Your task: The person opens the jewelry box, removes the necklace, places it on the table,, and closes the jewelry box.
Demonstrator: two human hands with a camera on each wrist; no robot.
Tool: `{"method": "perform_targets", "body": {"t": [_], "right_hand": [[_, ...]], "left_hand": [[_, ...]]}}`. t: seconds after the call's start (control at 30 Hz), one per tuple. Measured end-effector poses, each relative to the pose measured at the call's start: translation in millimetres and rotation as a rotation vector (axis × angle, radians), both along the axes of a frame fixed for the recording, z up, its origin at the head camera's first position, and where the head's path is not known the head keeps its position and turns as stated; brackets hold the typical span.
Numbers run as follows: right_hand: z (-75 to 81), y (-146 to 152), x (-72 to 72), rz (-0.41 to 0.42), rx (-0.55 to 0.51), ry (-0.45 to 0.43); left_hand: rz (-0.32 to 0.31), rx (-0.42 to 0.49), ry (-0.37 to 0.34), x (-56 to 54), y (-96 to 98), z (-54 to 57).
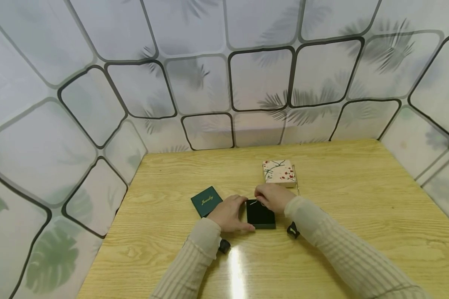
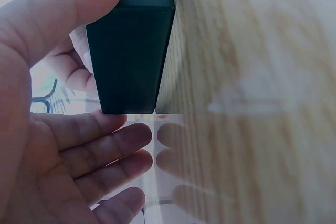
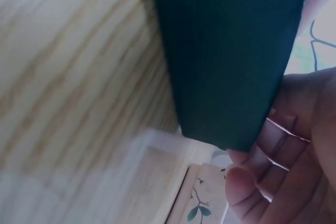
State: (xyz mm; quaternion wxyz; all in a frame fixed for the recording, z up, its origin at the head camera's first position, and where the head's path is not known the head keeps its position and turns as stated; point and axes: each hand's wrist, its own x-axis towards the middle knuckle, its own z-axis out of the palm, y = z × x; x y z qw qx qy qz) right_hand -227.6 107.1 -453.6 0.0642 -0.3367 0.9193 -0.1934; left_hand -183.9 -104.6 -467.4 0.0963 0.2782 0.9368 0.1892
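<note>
Sleeves long, cream, ribbed: left sleeve (image 1: pixel 185 265), right sleeve (image 1: pixel 344 249). Plainer, smoother cream band at left cuff (image 1: pixel 203 234), right cuff (image 1: pixel 302 214). Small black left-wrist device (image 1: pixel 224 246) partly hidden.

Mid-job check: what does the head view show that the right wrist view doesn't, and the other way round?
Only the head view: the green lid lettered "Jewelry", the black inside of the open box, and a pale strand by the fingertips of the right hand.

Only the right wrist view: the palm side of that hand's curled fingers, and a close, low look at the box's green outer wall.

Both: the open box, right hand, flowered box and wooden table.
</note>
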Motion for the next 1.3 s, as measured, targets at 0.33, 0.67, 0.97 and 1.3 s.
{"method": "perform_targets", "body": {"t": [0.33, 0.67, 0.97, 1.3], "right_hand": [[-2.2, 8.0, -2.7, 0.034, -0.013, 0.031], [-1.3, 7.0, -4.2, 0.032, 0.025, 0.012], [0.2, 5.0, -4.0, 0.020, 0.069, 0.071], [4.3, 1.4, -4.9, 0.071, 0.135, 0.154]], "left_hand": [[0.002, -0.002, -0.004, -1.3, 0.0, -1.4], [0.010, -0.005, -0.005, -1.9, 0.4, -2.2], [0.011, 0.001, -0.018, -2.0, 0.8, 0.3], [0.010, 0.001, -0.021, -2.3, 0.8, 0.0]]}}
